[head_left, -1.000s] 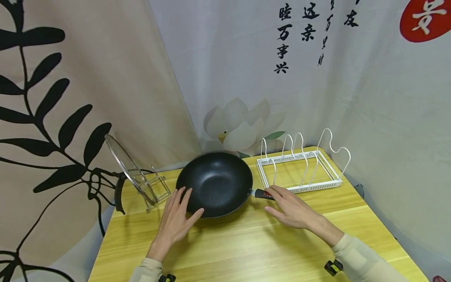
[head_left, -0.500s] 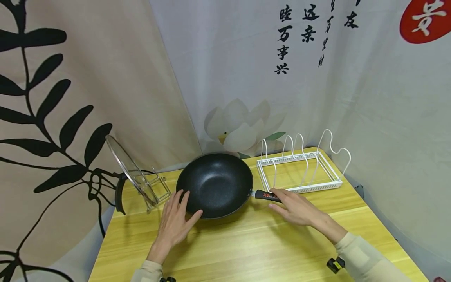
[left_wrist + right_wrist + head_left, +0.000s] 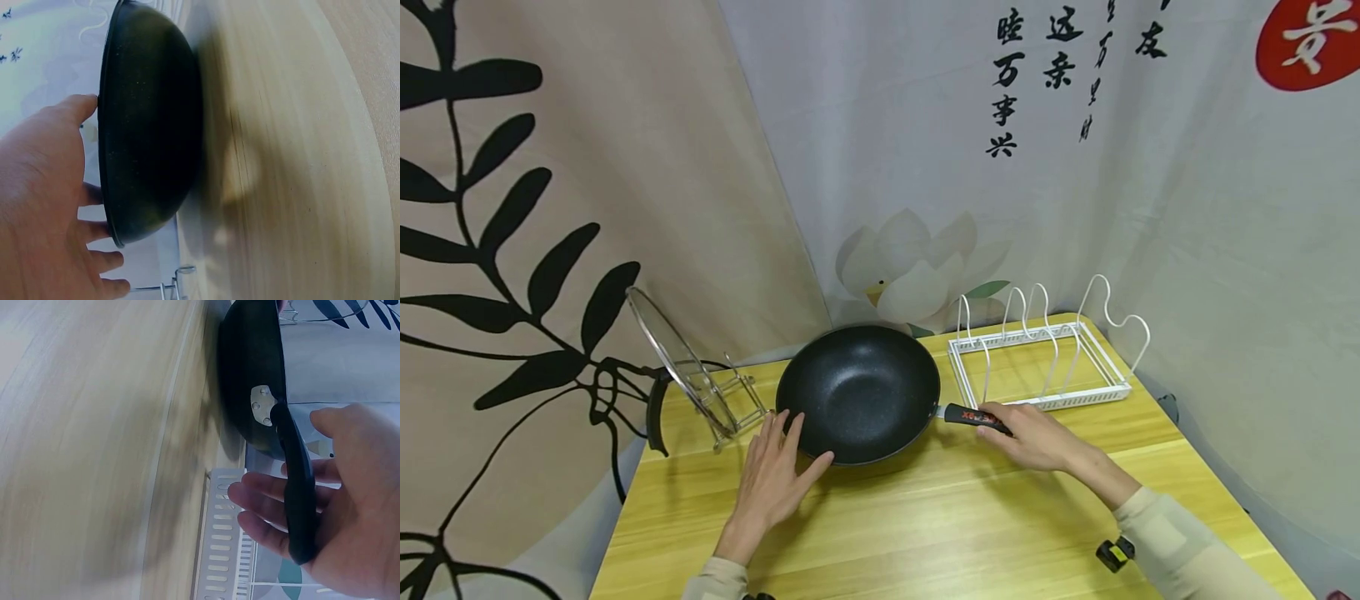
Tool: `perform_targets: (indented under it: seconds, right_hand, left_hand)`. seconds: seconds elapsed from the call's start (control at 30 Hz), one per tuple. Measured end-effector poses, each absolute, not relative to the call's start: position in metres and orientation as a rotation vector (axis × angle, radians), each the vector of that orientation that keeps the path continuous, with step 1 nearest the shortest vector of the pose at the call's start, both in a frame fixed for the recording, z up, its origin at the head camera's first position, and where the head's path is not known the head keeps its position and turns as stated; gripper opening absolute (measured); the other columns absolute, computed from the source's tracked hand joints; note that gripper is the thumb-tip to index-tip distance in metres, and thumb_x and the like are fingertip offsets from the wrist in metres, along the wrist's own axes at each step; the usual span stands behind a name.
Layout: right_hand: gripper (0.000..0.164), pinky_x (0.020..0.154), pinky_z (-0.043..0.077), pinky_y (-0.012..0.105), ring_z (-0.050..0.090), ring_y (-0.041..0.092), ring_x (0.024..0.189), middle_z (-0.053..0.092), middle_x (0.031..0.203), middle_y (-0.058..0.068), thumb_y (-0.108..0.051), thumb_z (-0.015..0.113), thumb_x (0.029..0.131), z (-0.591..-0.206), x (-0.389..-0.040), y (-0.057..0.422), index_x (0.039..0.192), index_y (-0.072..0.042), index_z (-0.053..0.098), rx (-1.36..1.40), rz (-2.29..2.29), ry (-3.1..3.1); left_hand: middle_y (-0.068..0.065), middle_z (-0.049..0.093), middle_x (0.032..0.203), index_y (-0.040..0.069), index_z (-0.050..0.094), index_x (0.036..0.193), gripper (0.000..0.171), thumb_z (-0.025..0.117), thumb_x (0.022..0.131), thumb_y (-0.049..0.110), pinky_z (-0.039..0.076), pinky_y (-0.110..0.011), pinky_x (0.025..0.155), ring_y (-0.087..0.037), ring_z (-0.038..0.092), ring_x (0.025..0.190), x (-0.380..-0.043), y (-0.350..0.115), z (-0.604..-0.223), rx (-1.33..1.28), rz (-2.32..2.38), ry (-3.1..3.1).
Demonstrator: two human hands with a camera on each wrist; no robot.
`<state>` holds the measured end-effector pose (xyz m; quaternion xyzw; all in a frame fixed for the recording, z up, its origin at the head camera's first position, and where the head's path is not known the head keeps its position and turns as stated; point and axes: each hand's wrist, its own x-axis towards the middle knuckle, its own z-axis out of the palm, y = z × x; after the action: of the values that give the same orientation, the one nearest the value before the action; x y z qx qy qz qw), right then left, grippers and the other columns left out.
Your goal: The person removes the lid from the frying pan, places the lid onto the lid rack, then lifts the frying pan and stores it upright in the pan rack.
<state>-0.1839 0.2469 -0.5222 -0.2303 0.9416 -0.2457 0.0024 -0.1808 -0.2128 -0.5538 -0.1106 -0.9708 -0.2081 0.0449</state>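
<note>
A black wok (image 3: pixel 859 392) stands on the wooden table, its inside facing up and its black handle (image 3: pixel 976 417) pointing right. At its near left edge is my left hand (image 3: pixel 769 483), fingers spread and mostly straight; in the left wrist view the thumb and fingertips reach the wok's rim (image 3: pixel 107 156). My right hand (image 3: pixel 1033 436) is at the handle's end. In the right wrist view its fingers curl loosely round the handle (image 3: pixel 299 494), and the thumb (image 3: pixel 334 420) stands away from it.
To the left, a glass lid (image 3: pixel 677 358) leans upright in a small wire stand (image 3: pixel 737 398). A white wire rack (image 3: pixel 1067 400) with upright loops stands behind my right hand, close to the wok handle. Printed curtains (image 3: pixel 917 167) hang behind the table (image 3: pixel 910 542).
My right hand has slid rightward along the handle toward its end, so more of the handle and its red lettering shows. My left hand and the wok have hardly moved.
</note>
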Motion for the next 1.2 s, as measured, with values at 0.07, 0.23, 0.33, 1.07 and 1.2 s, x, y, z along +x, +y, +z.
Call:
perform_targets:
  seconds: [0.07,0.23,0.33,1.07,1.2]
  right_hand:
    - [0.042,0.061,0.045,0.021,0.052,-0.001,0.067,0.07,0.092,-0.005,-0.041,0.063,0.117,-0.522,-0.185,0.247,0.143,-0.009,0.071,-0.721,-0.779,2.947]
    - [0.04,0.059,0.044,0.021,0.051,-0.001,0.065,0.068,0.09,-0.007,-0.039,0.063,0.117,-0.522,-0.184,0.247,0.144,-0.01,0.071,-0.705,-0.784,2.937]
    - [0.037,0.058,0.044,0.021,0.051,-0.001,0.064,0.067,0.088,-0.007,-0.035,0.065,0.116,-0.523,-0.184,0.247,0.143,-0.011,0.071,-0.704,-0.783,2.942]
    - [0.024,0.058,0.042,0.02,0.046,-0.002,0.06,0.059,0.077,-0.012,-0.026,0.061,0.118,-0.527,-0.184,0.247,0.13,-0.013,0.077,-0.766,-0.897,2.849]
    - [0.017,0.057,0.042,0.02,0.044,-0.002,0.059,0.057,0.076,-0.012,-0.028,0.06,0.119,-0.528,-0.184,0.248,0.119,-0.02,0.075,-0.767,-0.924,2.813]
  left_hand:
    - [-0.026,0.023,0.186,0.008,0.036,0.177,0.099,0.062,0.107,0.073,0.016,-0.08,0.138,-0.053,0.011,0.176,-0.181,-0.213,-0.555,-0.33,-0.645,-2.976]
    - [-0.026,0.024,0.186,0.007,0.038,0.176,0.099,0.062,0.107,0.074,0.017,-0.08,0.138,-0.054,0.013,0.175,-0.179,-0.213,-0.554,-0.318,-0.637,-2.974]
    - [-0.027,0.027,0.185,0.005,0.04,0.174,0.098,0.063,0.106,0.073,0.02,-0.08,0.137,-0.057,0.017,0.173,-0.177,-0.212,-0.553,-0.31,-0.617,-2.96]
    - [-0.034,0.026,0.183,-0.015,0.031,0.17,0.107,0.062,0.11,0.068,0.032,-0.073,0.136,-0.056,0.029,0.17,-0.17,-0.206,-0.549,-0.23,-0.583,-2.953]
    - [-0.035,0.028,0.181,-0.017,0.033,0.168,0.106,0.065,0.109,0.065,0.035,-0.072,0.135,-0.056,0.033,0.168,-0.171,-0.206,-0.549,-0.257,-0.588,-2.928]
